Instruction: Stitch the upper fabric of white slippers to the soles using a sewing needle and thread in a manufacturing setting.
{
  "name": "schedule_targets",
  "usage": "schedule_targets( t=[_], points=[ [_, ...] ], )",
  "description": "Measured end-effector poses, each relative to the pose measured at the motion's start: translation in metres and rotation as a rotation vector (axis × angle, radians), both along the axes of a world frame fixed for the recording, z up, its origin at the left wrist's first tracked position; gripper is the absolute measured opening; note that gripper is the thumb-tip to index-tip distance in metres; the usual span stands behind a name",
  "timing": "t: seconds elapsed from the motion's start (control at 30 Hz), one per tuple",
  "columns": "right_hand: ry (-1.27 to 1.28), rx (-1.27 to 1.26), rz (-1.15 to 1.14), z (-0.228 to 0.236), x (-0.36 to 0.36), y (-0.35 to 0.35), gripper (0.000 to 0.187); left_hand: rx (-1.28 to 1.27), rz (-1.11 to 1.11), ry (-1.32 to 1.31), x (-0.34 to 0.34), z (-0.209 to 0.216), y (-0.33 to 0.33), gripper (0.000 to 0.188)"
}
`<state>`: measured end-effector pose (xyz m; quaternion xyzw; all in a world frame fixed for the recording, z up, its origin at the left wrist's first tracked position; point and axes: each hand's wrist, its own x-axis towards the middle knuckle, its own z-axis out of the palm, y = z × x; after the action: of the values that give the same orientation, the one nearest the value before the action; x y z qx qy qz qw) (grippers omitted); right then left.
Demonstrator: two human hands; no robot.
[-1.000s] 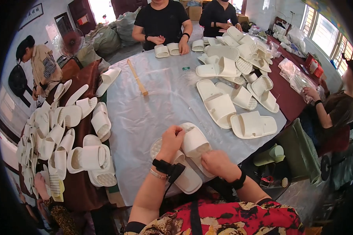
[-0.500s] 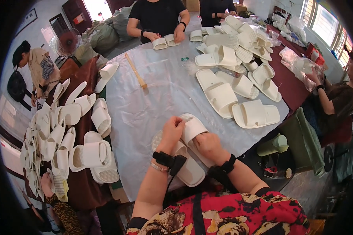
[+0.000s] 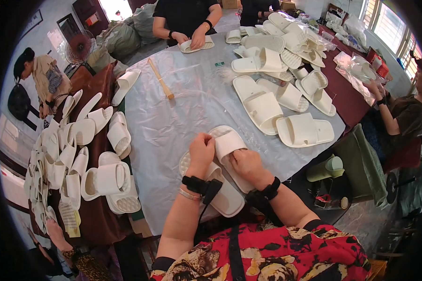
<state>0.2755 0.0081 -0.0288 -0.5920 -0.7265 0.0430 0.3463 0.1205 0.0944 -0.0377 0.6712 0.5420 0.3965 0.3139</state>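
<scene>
My left hand (image 3: 200, 153) and my right hand (image 3: 246, 164) both grip one white slipper (image 3: 228, 141), held over the near edge of a table covered in pale plastic sheet (image 3: 173, 117). My left fingers clutch its strap on the left side. My right hand pinches the strap and sole from the right. A second white slipper (image 3: 225, 199) lies flat on the sheet under my wrists. Black bands wrap both wrists.
Several white slippers (image 3: 276, 100) are piled at the table's far right and stacked on a brown surface (image 3: 98, 154) to my left. A wooden brush (image 3: 161, 79) lies mid-table. A person across handles a slipper (image 3: 196, 44); another person sits at the right (image 3: 401, 112).
The slipper in my hands has shifted slightly, and my fingers have closed more tightly around its strap. The view has tilted a little nearer to the table.
</scene>
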Motion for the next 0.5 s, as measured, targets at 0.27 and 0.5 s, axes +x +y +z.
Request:
schedule_targets(
  t=[0.27, 0.5],
  points=[
    [-0.07, -0.014, -0.018, -0.0004, -0.0018, -0.0006, 0.021, -0.047, -0.102, 0.019, -0.0013, 0.0015, 0.004, 0.018],
    [-0.053, 0.028, -0.019, -0.0049, -0.0011, 0.0001, 0.019, -0.295, -0.169, -0.222, -0.0002, 0.0094, 0.0036, 0.014]
  ],
)
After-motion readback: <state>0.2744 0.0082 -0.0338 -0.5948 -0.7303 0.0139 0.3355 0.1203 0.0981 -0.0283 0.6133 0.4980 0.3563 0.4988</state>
